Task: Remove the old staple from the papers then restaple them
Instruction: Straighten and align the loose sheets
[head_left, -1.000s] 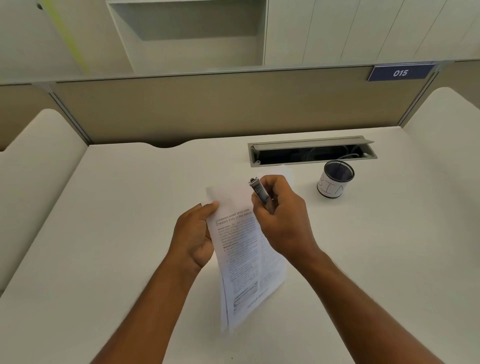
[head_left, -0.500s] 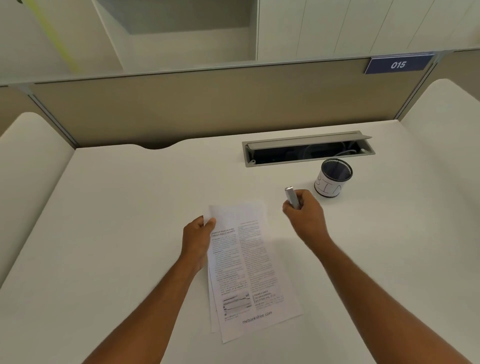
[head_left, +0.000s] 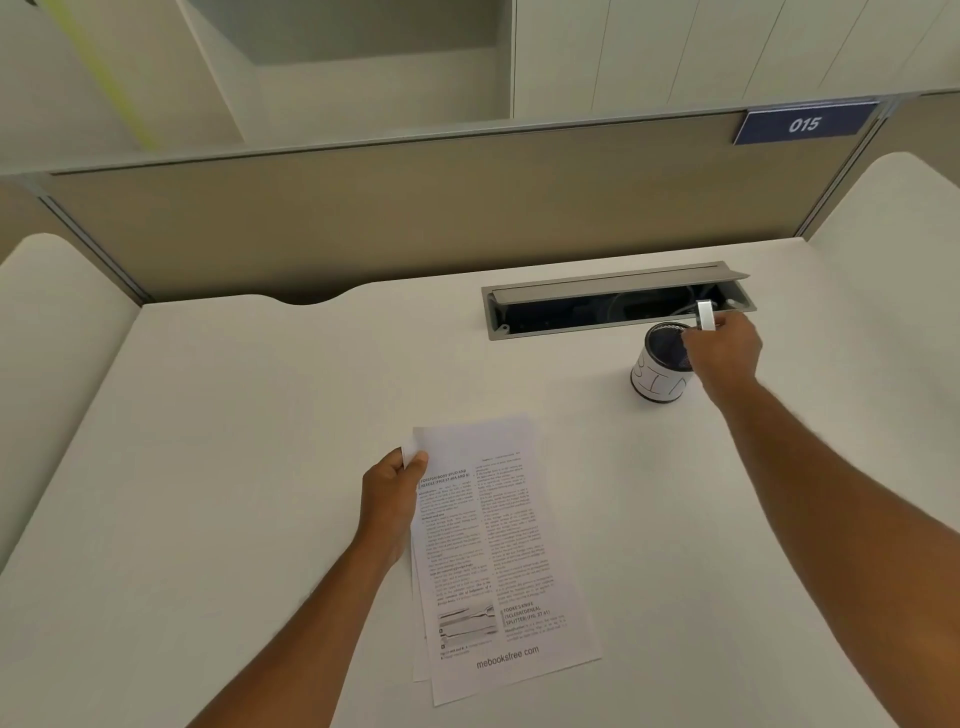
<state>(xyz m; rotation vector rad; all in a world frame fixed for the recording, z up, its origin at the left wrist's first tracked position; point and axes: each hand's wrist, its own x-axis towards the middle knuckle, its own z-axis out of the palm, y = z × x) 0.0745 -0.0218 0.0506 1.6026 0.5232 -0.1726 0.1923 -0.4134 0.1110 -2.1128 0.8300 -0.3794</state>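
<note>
The printed papers (head_left: 498, 551) lie flat on the white desk (head_left: 234, 467), their sheets slightly fanned apart at the bottom. My left hand (head_left: 389, 499) pinches their upper left corner between thumb and fingers. My right hand (head_left: 724, 353) is stretched out to the far right, over the mouth of a small mesh cup (head_left: 660, 374) with a white label. It grips a small silver tool (head_left: 705, 315) that sticks up above the fingers. No staple is visible at this distance.
An open grey cable tray (head_left: 613, 304) is sunk into the desk just behind the cup. A beige partition (head_left: 415, 218) with a blue "015" plate (head_left: 804, 123) closes off the back. Rounded white desk sections flank both sides.
The papers went from held up in the air to lying flat on the desk. My right hand carried the silver tool away from the papers to the right, over the cup.
</note>
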